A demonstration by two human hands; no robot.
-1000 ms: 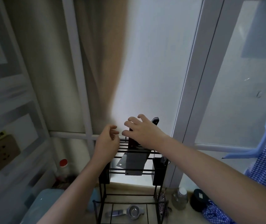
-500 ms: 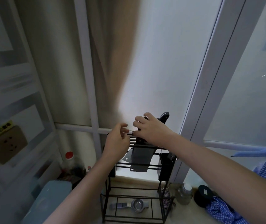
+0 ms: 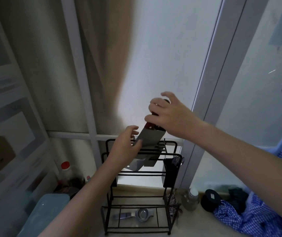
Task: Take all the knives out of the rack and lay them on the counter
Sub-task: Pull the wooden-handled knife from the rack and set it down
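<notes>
A black wire rack [image 3: 171,142] stands on the counter [image 3: 188,224] by the window. My right hand [image 3: 169,117] grips the dark red handle of a wide steel cleaver [image 3: 151,140], which is tilted and raised partly out of the rack's top slots. My left hand [image 3: 124,147] is at the blade's left edge, thumb on its face and fingers behind it. Behind the cleaver a second, darker blade [image 3: 151,161] appears to sit in the slots; its handle is hidden.
A black utensil holder [image 3: 170,173] hangs on the rack's right side, and a metal squeezer [image 3: 136,213] lies on its bottom shelf. A red-capped bottle [image 3: 66,170] and teal container [image 3: 47,211] stand left. A glass jar [image 3: 190,199] and blue checked cloth [image 3: 256,219] are right.
My right hand has closed on the cleaver's handle and pulled it up and to the right. My left hand has moved from the rack's top bar onto the blade.
</notes>
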